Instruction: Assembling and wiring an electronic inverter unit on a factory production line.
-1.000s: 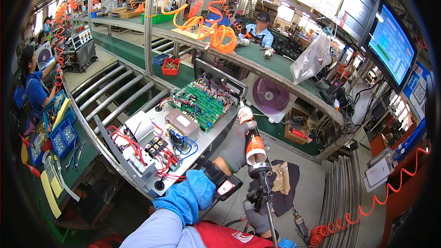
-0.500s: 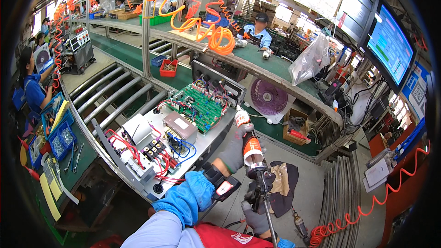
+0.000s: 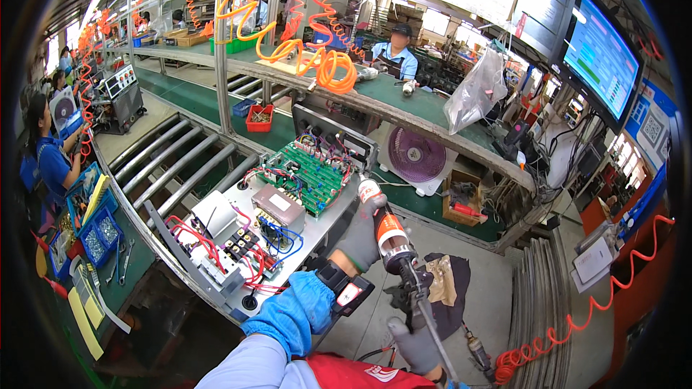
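Observation:
My gloved left hand (image 3: 362,234) is closed round the upper part of a red-and-white sealant cartridge (image 3: 390,232). The cartridge sits in a caulking gun (image 3: 412,282), whose long rod slants down to the lower edge. My gloved right hand (image 3: 417,346) grips the gun near its dark handle, with its fingers partly hidden. The cartridge's tip lies near the right edge of an opened electrical unit (image 3: 322,240). On the unit are a green circuit board (image 3: 308,179), a boxy transformer (image 3: 278,206) and red and blue wires. I cannot see the tip touching anything.
A roller conveyor (image 3: 169,166) runs behind the unit. Left of it, a bench holds blue screw bins (image 3: 101,236) and wrenches (image 3: 127,262). A purple fan (image 3: 417,153) stands beyond. At right are a coiled orange hose (image 3: 562,338) and a monitor (image 3: 600,54). A co-worker (image 3: 398,52) is across the bench.
The cartridge and gun front have swung slightly left, toward the unit's edge, with my left hand round them. My right hand has moved a little to the right. The view has shifted slightly.

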Motion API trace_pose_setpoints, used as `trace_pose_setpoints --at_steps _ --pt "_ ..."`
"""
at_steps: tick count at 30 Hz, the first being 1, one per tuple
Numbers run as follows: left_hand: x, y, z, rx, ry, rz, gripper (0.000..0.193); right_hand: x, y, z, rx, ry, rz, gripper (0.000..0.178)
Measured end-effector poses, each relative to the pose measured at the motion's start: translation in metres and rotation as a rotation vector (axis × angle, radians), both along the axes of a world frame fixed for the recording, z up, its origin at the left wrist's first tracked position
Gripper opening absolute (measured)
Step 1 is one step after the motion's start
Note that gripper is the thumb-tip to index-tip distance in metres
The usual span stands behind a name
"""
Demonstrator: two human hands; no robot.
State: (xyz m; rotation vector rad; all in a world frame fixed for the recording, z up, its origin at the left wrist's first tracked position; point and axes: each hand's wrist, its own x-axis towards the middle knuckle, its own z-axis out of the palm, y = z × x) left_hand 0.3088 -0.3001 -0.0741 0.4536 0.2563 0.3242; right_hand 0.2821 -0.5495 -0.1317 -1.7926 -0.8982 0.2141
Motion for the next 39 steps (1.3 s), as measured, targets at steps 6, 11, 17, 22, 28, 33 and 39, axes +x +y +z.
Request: trace_pose_setpoints --at_steps 6,11,17,22,28,33,39 --pt "0.002 -0.023 -0.002 -0.093 -0.042 0.089 0.043 -0.028 -0.038 0.033 0.362 0.597 0.017 0.071" --pt "-0.016 -0.073 0.019 -0.104 0.006 0.022 0.042 -0.04 -0.067 0.075 0.288 0.553 -0.211 0.063" --pt "-0.015 -0.108 0.013 0.036 -0.074 -0.481 0.041 -0.041 -0.113 0.047 0.516 0.468 -0.39 0.051" --pt "-0.026 -0.13 -0.01 0.542 0.033 -0.699 0.049 -0.037 -0.17 -0.002 0.849 0.757 -0.435 0.034" --pt "-0.077 -0.129 -0.054 0.477 0.319 -0.642 0.042 -0.033 -0.203 -0.076 1.026 1.13 -0.625 0.041" --pt "-0.133 -0.103 -0.083 0.597 0.484 -0.639 0.04 -0.009 -0.233 -0.16 0.965 1.293 -0.781 0.041" --pt "-0.236 -0.052 -0.108 0.76 0.816 -0.676 0.03 -0.004 -0.21 -0.224 -0.929 0.05 -1.422 0.046"
